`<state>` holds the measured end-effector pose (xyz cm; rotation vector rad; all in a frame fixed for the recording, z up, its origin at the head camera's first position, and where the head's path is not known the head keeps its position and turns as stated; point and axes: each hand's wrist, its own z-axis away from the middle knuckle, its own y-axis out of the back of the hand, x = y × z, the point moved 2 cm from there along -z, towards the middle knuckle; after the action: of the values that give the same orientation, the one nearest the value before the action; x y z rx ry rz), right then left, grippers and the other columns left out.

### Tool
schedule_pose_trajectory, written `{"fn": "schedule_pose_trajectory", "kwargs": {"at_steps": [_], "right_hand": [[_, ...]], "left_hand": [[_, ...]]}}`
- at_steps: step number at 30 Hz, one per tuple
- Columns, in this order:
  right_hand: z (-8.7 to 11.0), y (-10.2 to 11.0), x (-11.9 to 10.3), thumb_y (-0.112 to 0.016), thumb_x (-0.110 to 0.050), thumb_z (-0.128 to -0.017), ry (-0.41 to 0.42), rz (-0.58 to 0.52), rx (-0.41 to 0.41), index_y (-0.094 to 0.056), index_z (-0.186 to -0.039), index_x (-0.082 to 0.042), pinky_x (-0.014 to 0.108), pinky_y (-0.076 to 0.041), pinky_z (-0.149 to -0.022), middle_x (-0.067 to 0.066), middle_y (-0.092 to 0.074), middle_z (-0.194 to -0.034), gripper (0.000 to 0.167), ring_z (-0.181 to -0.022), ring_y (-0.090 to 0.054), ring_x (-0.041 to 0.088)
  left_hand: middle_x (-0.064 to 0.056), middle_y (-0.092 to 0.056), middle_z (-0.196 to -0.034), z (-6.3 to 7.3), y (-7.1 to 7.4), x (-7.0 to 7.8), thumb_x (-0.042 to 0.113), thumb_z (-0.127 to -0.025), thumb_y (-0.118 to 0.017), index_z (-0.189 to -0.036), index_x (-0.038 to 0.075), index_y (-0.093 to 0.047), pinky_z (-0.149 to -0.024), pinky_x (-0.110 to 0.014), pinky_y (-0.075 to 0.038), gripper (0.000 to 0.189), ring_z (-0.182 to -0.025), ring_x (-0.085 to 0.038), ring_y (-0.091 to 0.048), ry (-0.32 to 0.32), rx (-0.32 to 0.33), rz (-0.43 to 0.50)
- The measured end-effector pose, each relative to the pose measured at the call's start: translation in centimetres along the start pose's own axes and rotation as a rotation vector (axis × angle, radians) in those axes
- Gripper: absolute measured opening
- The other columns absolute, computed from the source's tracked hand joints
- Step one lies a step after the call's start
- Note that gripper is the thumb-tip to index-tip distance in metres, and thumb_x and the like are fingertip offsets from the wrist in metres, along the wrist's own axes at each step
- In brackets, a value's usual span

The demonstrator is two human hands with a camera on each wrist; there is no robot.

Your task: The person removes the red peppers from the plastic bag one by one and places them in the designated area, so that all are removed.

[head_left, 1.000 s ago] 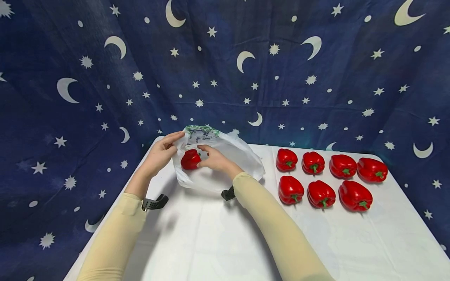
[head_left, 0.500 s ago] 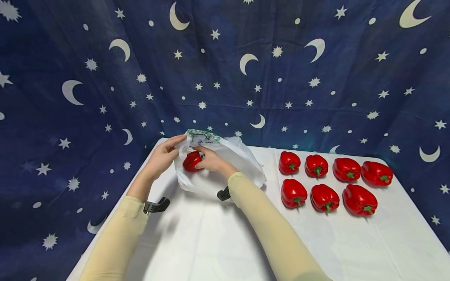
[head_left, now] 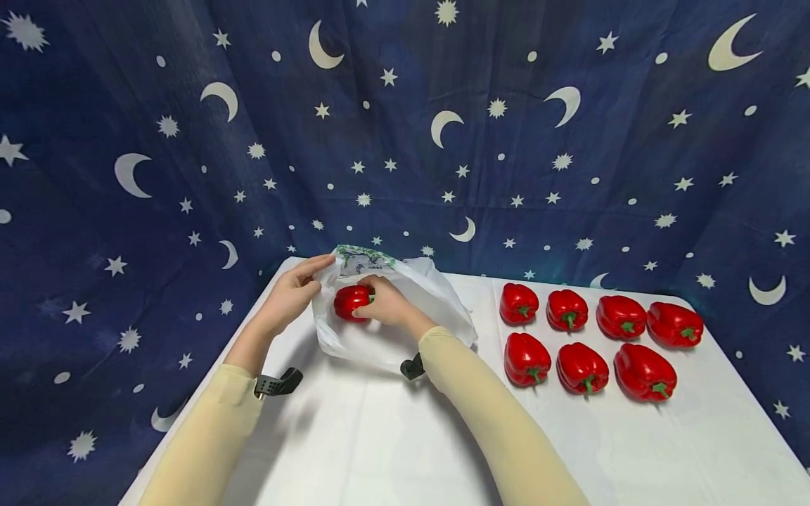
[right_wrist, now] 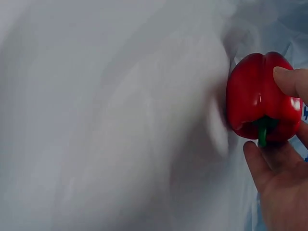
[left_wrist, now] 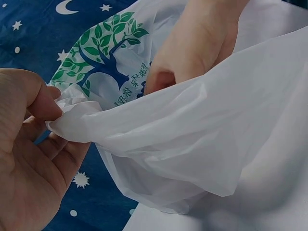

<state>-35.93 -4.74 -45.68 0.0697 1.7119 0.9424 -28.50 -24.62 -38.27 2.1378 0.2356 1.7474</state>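
Note:
My left hand (head_left: 287,299) pinches the rim of a white plastic bag (left_wrist: 173,130) between thumb and fingers. A green and blue tree print shows on the bag's far side. My right hand (head_left: 386,302) reaches into the bag's mouth and grips a red bell pepper (head_left: 350,302). In the right wrist view the thumb lies on the side of this pepper (right_wrist: 255,96) and other fingers are near its green stem. The bag's front wall hides the pepper from the left wrist view, where only the back of the right hand (left_wrist: 197,48) shows.
On the right of the white table (head_left: 405,450) several red bell peppers (head_left: 582,368) lie in two rows. Behind the table hangs a dark blue curtain (head_left: 405,126) with moons and stars. Both wrists wear black straps (head_left: 278,383).
The right hand has shifted slightly over the pepper inside the bag, and the pepper has turned a little. The left hand keeps its hold on the rim. The head view has tilted slightly.

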Motion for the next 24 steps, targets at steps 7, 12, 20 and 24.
{"fn": "schedule_pose_trajectory", "kwargs": {"at_steps": [7, 12, 20, 24], "right_hand": [[2.6, 0.4, 1.1, -0.083, -0.030, -0.083, -0.075, 0.036, 0.044, -0.056, -0.138, -0.004, 0.035, -0.049, -0.097, 0.008, -0.060, -0.129, 0.066, -0.115, -0.057, 0.022], [4.7, 1.4, 1.2, -0.083, -0.033, -0.082, -0.131, 0.097, 0.085, -0.059, -0.133, -0.005, 0.036, -0.051, -0.093, 0.007, -0.064, -0.123, 0.063, -0.110, -0.060, 0.021], [7.0, 2.7, 1.0, -0.084, -0.042, -0.080, -0.183, 0.169, 0.086, -0.056, -0.139, -0.009, 0.039, -0.051, -0.096, 0.009, -0.060, -0.127, 0.072, -0.115, -0.058, 0.023], [7.3, 2.8, 1.2, -0.084, -0.045, -0.079, -0.167, 0.171, 0.056, -0.057, -0.138, -0.010, 0.041, -0.050, -0.098, 0.011, -0.055, -0.132, 0.074, -0.120, -0.054, 0.025]], "left_hand": [[-0.008, -0.040, -0.160, 0.8, -0.3, -0.3, -0.003, -0.096, -0.046, -0.150, 0.007, -0.053, -0.118, -0.048, -0.027, 0.056, -0.148, -0.027, -0.033, 0.012, -0.001, -0.024], [-0.008, -0.038, -0.161, 1.1, -0.3, -0.4, -0.004, -0.096, -0.046, -0.150, 0.007, -0.053, -0.117, -0.047, -0.029, 0.056, -0.149, -0.026, -0.031, 0.005, -0.012, -0.038], [-0.006, -0.039, -0.161, 1.0, -0.4, -0.2, -0.003, -0.096, -0.047, -0.150, 0.008, -0.053, -0.101, -0.019, -0.038, 0.056, -0.147, -0.024, -0.034, -0.025, -0.020, -0.049], [-0.007, -0.039, -0.160, 0.9, -0.7, 0.0, -0.005, -0.096, -0.046, -0.150, 0.008, -0.054, -0.100, -0.018, -0.037, 0.056, -0.147, -0.025, -0.033, -0.044, -0.036, -0.043]]}}
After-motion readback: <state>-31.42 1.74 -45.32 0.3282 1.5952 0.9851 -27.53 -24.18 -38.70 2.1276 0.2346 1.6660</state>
